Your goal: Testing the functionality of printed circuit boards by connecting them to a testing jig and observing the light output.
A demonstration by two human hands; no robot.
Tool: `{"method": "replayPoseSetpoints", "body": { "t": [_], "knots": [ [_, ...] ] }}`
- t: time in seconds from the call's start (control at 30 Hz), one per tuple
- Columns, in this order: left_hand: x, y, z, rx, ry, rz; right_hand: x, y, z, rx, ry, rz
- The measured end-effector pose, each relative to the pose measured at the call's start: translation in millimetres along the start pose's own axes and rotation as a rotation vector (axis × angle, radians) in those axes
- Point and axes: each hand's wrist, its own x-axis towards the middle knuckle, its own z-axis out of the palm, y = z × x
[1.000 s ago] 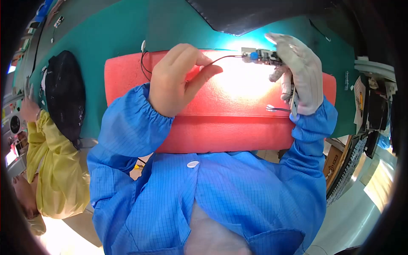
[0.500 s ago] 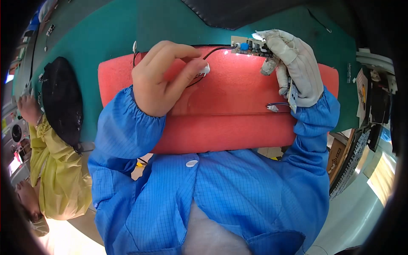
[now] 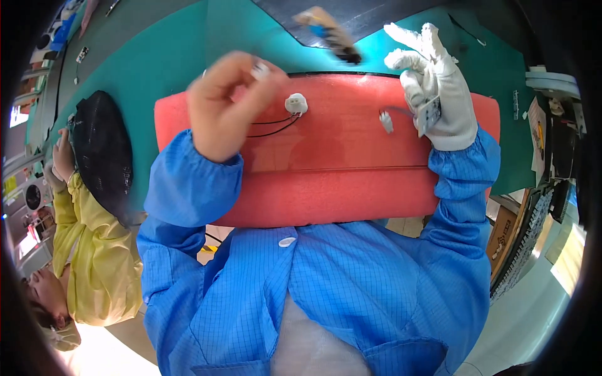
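Note:
My left hand [image 3: 229,109], bare and blurred, is over the left part of a red foam pad [image 3: 332,194]. Its thumb and fingers pinch a small white connector [image 3: 261,71]. My right hand [image 3: 439,88] wears a white glove, with some fingers stretched forward and the others curled on a small circuit board [image 3: 429,116] against the palm. From that board a short lead runs to a white plug [image 3: 386,122]. Beyond the pad, a second circuit board [image 3: 329,34] with a blue component is smeared by motion, apart from both hands. A round white socket [image 3: 296,104] with black wires sits on the pad.
A green mat [image 3: 169,59] covers the table, with a black sheet [image 3: 389,19] at the far side. At left lies a black cloth-like object [image 3: 100,150], beside a co-worker in a yellow sleeve [image 3: 94,250]. Papers and boxes [image 3: 505,232] stand at the right.
The board with the blue component has left my gloved fingers and moved far and left. Those fingers have spread. My left hand has shifted slightly left, leaving the round socket in plain view.

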Motion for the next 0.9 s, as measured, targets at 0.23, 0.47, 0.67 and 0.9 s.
{"method": "replayPoseSetpoints", "body": {
  "t": [0.23, 0.47, 0.67, 0.9],
  "knots": [
    [69.8, -42.8, -65.8, -0.273, 0.631, 0.087, 8.9, 5.6, -1.3, 0.223, -0.168, -0.055],
    [11.8, 6.6, 15.1, 0.070, -0.216, -0.095, -14.0, 5.9, 14.1, -0.079, -0.350, -0.188],
    [6.2, -3.7, 27.6, 0.223, -0.317, 0.015, -15.7, 13.4, 13.8, -0.124, -0.476, -0.207],
    [3.0, 1.4, 6.7, -0.131, -0.292, -0.299, -18.2, 4.8, 18.4, -0.034, -0.271, -0.013]
  ]
}}
